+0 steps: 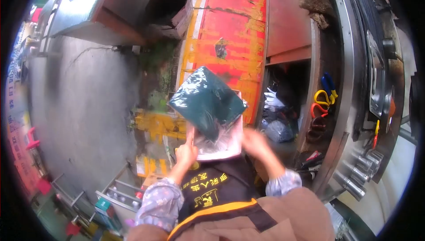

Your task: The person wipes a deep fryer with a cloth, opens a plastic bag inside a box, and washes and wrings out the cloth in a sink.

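A pale, pinkish-white tub [220, 153] with clear plastic inside is right in front of my body. A shiny dark green plastic packet [208, 101] leans up out of it, its lower end inside. My left hand [187, 154] grips the tub's left side, with the index finger stretched along the wall. At the tub's right side is my right hand [256, 144], smeared by motion, so its fingers cannot be made out. Below the tub hangs a black apron [212, 181] with yellow writing.
A red surface patched with yellow tape [230, 24] runs away ahead. To the right, an open compartment holds a white glove [273, 99] and a plastic bag [279, 130]. Several scissors [322, 97] hang beside a metal counter [349, 64]. Grey floor [88, 95] lies left, near a metal rack [119, 197].
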The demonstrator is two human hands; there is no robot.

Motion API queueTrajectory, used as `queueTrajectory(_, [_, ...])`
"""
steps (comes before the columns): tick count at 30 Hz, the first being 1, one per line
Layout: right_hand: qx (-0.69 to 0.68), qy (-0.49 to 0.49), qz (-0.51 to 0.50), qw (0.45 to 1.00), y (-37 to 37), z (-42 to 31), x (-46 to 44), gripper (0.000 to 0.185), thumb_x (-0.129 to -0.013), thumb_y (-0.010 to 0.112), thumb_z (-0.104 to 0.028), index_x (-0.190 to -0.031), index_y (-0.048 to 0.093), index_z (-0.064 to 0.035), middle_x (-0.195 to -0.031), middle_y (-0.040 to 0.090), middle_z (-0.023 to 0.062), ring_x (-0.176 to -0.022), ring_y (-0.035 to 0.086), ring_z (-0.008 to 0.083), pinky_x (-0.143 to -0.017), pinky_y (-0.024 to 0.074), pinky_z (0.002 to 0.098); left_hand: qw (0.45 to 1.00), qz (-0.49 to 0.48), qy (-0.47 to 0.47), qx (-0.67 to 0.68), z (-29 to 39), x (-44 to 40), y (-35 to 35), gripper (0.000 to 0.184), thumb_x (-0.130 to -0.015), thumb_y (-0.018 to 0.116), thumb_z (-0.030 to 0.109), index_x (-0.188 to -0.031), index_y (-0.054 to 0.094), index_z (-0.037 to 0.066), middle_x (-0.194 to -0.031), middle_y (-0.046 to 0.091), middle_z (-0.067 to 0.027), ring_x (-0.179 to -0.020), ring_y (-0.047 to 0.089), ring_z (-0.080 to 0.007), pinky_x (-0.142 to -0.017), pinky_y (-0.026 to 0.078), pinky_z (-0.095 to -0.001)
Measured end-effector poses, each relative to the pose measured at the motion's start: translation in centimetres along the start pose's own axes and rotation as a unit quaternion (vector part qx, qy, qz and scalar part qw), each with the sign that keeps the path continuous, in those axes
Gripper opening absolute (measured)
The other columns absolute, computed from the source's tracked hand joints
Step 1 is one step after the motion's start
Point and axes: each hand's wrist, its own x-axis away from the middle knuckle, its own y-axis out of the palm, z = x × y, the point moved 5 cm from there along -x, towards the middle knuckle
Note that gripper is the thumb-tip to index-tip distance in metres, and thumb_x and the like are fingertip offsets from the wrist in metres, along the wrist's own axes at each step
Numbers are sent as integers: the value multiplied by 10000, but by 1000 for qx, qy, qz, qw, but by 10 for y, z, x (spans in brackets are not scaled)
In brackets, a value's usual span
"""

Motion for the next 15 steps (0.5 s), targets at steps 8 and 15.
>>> queueTrajectory(8, [34,-83,-50,995,16,-55,-177,585,-693,670,-427,-1141,539,-74,-1139,562,161,-1075,529,285,-904,401,383,999,54,-3,4,-33,21,6,667,-724,510,176,-1357,325,273,-742,614,-230,-688,596,-404,-665,470,-481])
queueTrajectory(15, [-52,-138,-2,989,47,-104,-135,381,-761,654,-248,-1039,493,-43,-920,600,186,-875,590,313,-758,462,378,996,81,-27,4,-75,23,9,536,-753,512,188,-1283,438,218,-810,625,-203,-751,597,-395,-694,472,-472])
